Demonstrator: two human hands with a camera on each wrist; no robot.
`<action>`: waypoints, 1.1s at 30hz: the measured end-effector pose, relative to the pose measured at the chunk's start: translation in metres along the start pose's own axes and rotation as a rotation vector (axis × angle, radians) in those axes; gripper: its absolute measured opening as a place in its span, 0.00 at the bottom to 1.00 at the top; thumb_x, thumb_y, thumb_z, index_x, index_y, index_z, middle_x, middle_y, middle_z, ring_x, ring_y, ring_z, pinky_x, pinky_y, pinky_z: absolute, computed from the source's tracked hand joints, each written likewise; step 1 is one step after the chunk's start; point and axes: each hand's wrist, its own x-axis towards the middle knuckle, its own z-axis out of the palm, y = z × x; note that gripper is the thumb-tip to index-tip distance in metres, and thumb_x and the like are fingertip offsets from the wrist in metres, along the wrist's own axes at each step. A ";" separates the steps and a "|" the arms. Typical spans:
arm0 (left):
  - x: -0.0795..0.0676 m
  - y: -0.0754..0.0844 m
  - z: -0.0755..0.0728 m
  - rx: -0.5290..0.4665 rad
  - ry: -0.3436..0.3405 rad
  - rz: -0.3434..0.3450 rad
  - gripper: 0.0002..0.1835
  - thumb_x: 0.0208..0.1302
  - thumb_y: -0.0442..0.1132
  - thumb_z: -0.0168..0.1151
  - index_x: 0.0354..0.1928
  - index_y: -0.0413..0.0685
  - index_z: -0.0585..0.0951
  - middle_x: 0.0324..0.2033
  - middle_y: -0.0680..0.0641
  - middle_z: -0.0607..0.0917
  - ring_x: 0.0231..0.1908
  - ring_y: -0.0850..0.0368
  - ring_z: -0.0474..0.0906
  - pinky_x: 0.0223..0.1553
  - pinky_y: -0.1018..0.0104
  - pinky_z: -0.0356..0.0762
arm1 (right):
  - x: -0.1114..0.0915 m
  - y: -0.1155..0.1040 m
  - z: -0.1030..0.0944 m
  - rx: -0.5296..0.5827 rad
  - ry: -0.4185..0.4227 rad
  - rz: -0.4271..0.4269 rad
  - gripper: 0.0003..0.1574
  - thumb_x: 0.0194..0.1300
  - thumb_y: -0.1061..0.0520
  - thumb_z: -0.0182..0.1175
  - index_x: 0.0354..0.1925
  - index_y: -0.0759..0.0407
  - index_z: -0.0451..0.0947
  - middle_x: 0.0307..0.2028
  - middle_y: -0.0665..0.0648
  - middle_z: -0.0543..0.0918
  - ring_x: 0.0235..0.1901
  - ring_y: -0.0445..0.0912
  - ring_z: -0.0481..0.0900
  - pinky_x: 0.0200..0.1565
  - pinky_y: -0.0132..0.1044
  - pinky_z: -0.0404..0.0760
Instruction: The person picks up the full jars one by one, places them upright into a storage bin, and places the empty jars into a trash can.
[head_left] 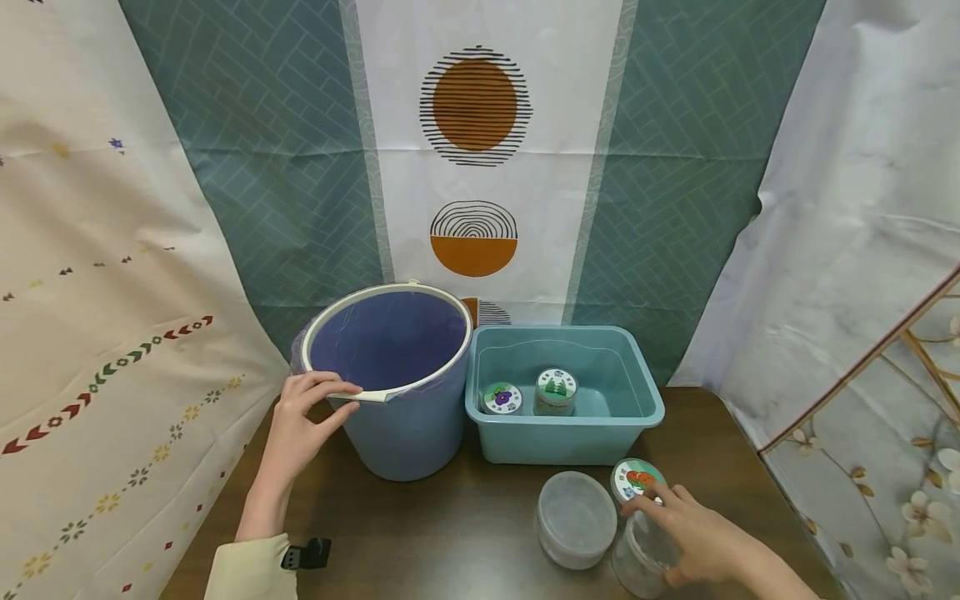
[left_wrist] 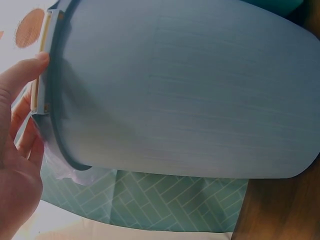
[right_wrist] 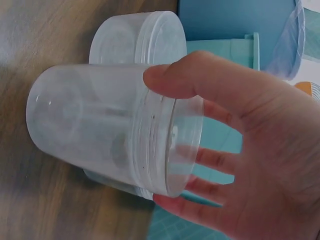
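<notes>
My left hand (head_left: 303,421) pinches the cream rim of a blue trash bin (head_left: 408,433). The left wrist view shows the thumb on a narrow strip (left_wrist: 42,70) at that rim, with the other fingers behind it. Clear plastic bag edging hangs around the bin's mouth. On the table, my right hand (head_left: 697,533) grips a clear plastic jar (right_wrist: 95,112) near its top, thumb on one side and fingers round the other. A wider clear container (head_left: 576,517) stands left of it. Just behind is a jar with an orange-fruit picture on its lid (head_left: 637,479), partly hidden by my fingers.
A teal rectangular tub (head_left: 566,442) stands right of the bin. Inside it are a jar with a purple-fruit lid (head_left: 502,398) and one with a green-tree lid (head_left: 556,390). Patterned cloths (head_left: 300,150) hang behind and beside the brown wooden table (head_left: 420,533).
</notes>
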 end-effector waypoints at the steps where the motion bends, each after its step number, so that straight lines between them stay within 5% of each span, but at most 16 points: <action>1: 0.000 0.000 0.000 -0.001 0.000 -0.003 0.18 0.43 0.25 0.78 0.37 0.52 0.88 0.38 0.50 0.82 0.47 0.65 0.64 0.48 0.61 0.60 | 0.000 0.000 0.000 0.000 -0.001 -0.001 0.48 0.37 0.60 0.77 0.56 0.33 0.69 0.64 0.59 0.66 0.53 0.60 0.67 0.23 0.34 0.69; 12: -0.001 0.001 0.001 -0.020 0.018 0.005 0.19 0.42 0.25 0.78 0.36 0.53 0.89 0.37 0.50 0.82 0.47 0.65 0.65 0.49 0.64 0.58 | 0.000 -0.015 -0.016 -0.095 0.019 -0.002 0.44 0.39 0.54 0.74 0.56 0.35 0.70 0.63 0.60 0.69 0.51 0.55 0.71 0.26 0.37 0.69; 16: -0.002 0.000 0.002 -0.023 0.014 -0.001 0.18 0.43 0.25 0.78 0.37 0.53 0.89 0.38 0.50 0.82 0.47 0.65 0.64 0.48 0.63 0.59 | 0.000 -0.024 -0.030 -0.165 0.035 -0.031 0.44 0.37 0.52 0.74 0.55 0.33 0.70 0.57 0.50 0.72 0.49 0.49 0.72 0.26 0.36 0.70; 33: -0.003 -0.005 0.004 -0.022 0.012 -0.016 0.18 0.45 0.26 0.77 0.37 0.55 0.88 0.39 0.51 0.82 0.48 0.65 0.64 0.49 0.61 0.59 | 0.028 -0.089 -0.130 -0.257 -0.094 -0.240 0.37 0.44 0.51 0.69 0.55 0.34 0.73 0.40 0.41 0.72 0.30 0.33 0.67 0.29 0.28 0.68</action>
